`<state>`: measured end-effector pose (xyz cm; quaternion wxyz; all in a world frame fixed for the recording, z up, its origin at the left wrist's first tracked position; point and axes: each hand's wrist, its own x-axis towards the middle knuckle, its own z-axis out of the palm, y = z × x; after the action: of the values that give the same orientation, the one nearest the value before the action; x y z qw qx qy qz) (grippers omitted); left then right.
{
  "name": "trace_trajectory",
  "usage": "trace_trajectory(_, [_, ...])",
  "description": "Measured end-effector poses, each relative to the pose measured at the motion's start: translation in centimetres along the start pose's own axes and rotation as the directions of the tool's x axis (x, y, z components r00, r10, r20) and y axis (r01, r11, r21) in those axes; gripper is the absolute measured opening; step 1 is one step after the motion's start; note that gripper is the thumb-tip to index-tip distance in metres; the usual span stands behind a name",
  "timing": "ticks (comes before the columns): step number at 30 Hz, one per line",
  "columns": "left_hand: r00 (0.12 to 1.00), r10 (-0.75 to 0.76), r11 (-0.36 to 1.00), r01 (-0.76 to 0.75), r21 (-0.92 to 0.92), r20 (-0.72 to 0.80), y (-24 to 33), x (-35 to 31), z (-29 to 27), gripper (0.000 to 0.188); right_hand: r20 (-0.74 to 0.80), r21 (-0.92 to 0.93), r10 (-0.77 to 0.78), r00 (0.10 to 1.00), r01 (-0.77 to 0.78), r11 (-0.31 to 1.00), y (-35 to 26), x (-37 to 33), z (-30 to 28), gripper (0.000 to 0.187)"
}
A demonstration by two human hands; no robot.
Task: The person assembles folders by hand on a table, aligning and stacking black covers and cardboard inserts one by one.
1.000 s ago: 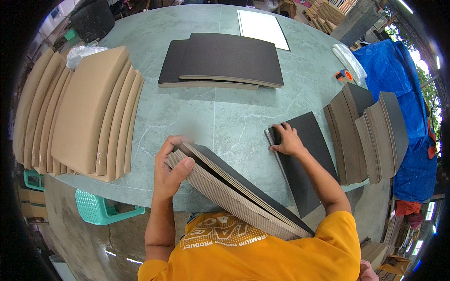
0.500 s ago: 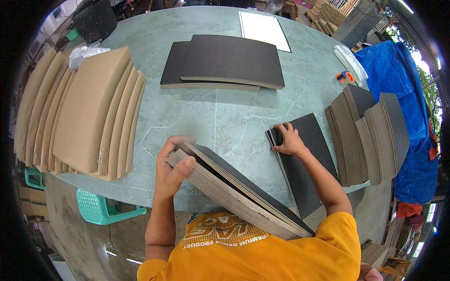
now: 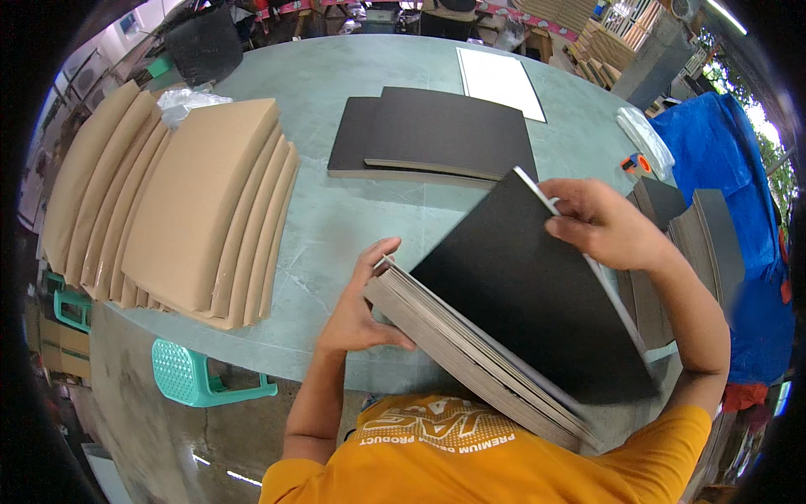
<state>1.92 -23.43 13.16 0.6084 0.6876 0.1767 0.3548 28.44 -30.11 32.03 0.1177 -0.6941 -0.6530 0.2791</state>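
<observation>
My left hand (image 3: 357, 307) grips the left end of a thick stack of grey-edged boards (image 3: 470, 349), fingers at the far side and thumb on the near side. The stack stands tilted against my front, its other end near my right side. In my right hand (image 3: 606, 223) is a black board (image 3: 529, 290), pinched at its upper right edge between thumb and fingers. It slants across the stack's far side; whether it is one sheet or a few cannot be made out. Its lower edge is next to the stack.
Two black board stacks (image 3: 453, 130) lie overlapping farther back, near a white sheet (image 3: 501, 82). Brown wrapped bundles (image 3: 197, 202) line the left side. At right are more board stacks (image 3: 701, 244), an orange tape measure (image 3: 635, 163) and a blue tarp (image 3: 705, 143). A green stool (image 3: 180, 374) stands below the table edge.
My right hand has lifted the black board from the table's right side and brought it up against the stack. My left hand and the stack appear farther right, as the whole view has shifted.
</observation>
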Motion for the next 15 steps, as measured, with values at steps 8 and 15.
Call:
trace_trajectory(8, [0.999, 0.029, 0.999, -0.030, 0.040, 0.027, 0.1, 2.0, 1.3, 0.111, 0.239, 0.259, -0.101, 0.966, 0.037, 0.965, -0.5, 0.0, 9.5, 0.049])
trace_trajectory(15, [0.997, 0.065, 0.980, -0.054, -0.194, 0.050, -2.7, 4.6, 2.3, 0.065, 0.184, -0.257, 0.175, 0.967, -0.125, 0.958, -0.4, -12.6, 9.0, 0.085])
